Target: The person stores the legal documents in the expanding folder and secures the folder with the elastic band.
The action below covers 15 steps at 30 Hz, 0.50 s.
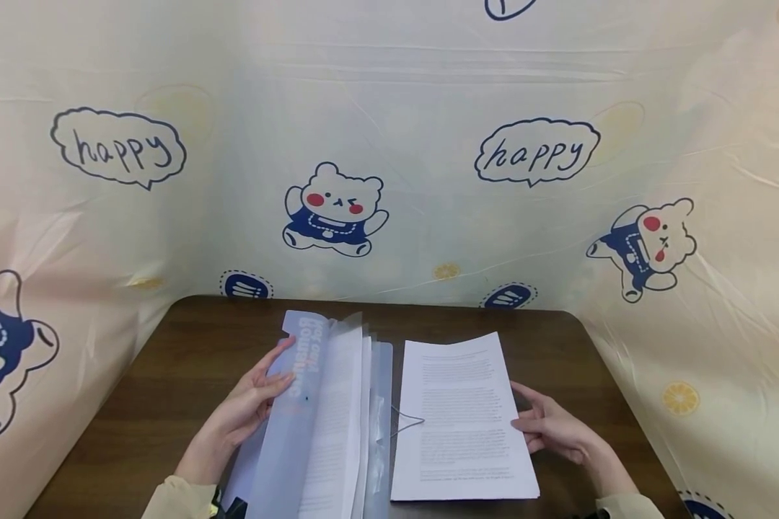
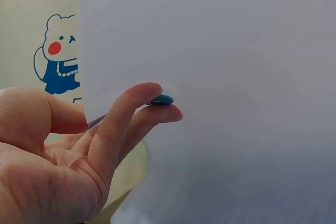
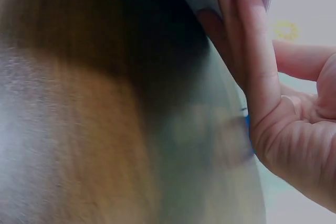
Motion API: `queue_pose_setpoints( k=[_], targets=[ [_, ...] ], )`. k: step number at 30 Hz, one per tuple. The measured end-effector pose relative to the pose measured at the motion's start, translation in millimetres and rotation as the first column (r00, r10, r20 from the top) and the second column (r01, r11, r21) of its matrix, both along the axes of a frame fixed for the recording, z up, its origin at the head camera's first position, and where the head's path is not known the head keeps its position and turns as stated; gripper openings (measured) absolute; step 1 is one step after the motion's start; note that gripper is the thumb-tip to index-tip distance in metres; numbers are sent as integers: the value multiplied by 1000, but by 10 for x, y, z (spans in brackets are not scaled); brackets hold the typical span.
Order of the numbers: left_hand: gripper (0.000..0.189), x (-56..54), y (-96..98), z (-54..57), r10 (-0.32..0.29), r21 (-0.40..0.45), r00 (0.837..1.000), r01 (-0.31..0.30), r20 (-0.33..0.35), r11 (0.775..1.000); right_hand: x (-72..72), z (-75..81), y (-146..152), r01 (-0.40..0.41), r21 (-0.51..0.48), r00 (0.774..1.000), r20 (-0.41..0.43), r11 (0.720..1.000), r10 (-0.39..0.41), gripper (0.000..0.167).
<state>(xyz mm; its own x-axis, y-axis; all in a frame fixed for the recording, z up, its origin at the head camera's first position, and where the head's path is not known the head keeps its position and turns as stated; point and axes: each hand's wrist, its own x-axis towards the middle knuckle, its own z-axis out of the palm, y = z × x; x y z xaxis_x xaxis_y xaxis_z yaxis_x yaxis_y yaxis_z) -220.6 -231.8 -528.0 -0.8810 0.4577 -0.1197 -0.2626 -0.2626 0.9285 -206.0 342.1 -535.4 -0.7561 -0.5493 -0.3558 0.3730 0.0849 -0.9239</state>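
Note:
A translucent blue document folder (image 1: 285, 447) stands partly open on the left of the table, with several printed sheets (image 1: 334, 432) inside. My left hand (image 1: 234, 414) grips its left cover, thumb on the near face. Up close in the left wrist view, a small teal button (image 2: 164, 99) shows between two fingertips. To the folder's right is a stack of printed paper (image 1: 464, 432), tilted slightly. My right hand (image 1: 558, 429) pinches the stack's right edge; in the right wrist view its fingers (image 3: 257, 51) lie against the paper. A thin cord loop (image 1: 409, 420) runs from the folder over the stack's left edge.
The dark brown wooden table (image 1: 149, 389) extends behind and to both sides of the folder and paper. A pale curtain (image 1: 428, 130) printed with bears and the word "happy" hangs around the table's back and sides.

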Motion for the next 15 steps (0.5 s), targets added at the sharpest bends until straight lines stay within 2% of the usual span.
queue_pose_setpoints(
  k=[7, 15],
  targets=[
    [74, -1, -18, 15, 3, 8, 1000, -3, 9, 1000, 26, 126, 133, -2, -32, 997, -72, 999, -1, 95],
    [74, 0, -42, 18, -2, 34, 1000, 1, 14, 999, 64, 187, 227, -23, -71, 991, -135, 997, 13, 89]
  ],
)
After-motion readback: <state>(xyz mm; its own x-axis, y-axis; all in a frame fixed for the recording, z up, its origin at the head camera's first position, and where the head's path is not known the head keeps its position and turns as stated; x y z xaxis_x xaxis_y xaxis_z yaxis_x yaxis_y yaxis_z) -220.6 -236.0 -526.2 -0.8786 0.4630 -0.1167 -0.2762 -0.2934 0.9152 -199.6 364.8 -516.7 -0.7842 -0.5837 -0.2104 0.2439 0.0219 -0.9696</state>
